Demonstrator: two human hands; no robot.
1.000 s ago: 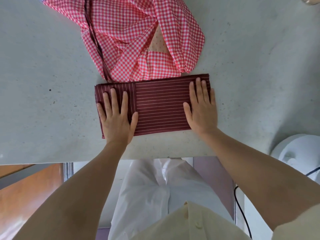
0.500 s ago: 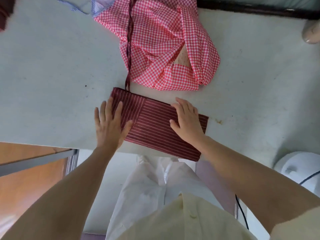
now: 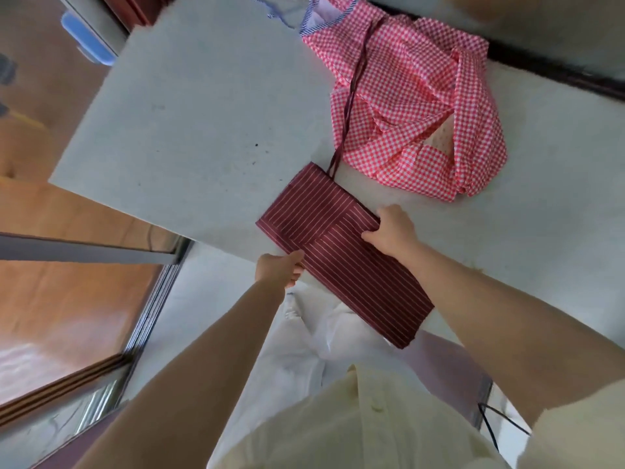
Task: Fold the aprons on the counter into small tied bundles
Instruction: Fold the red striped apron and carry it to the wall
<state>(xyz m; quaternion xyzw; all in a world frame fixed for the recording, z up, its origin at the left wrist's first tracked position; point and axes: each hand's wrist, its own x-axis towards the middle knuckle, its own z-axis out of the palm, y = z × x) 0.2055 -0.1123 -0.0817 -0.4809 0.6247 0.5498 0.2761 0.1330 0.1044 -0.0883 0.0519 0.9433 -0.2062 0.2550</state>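
Both hands' fingers seemingly pinch maroon apron [image 3: 341,258] edges.

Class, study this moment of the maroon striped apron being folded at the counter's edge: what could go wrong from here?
1. Part of the folded maroon apron overhangs the counter edge; if the left hand or right hand loosens, it may slide off and unfold.
2. Its tie strap trails over the red gingham apron; pulling could drag or snag that cloth.
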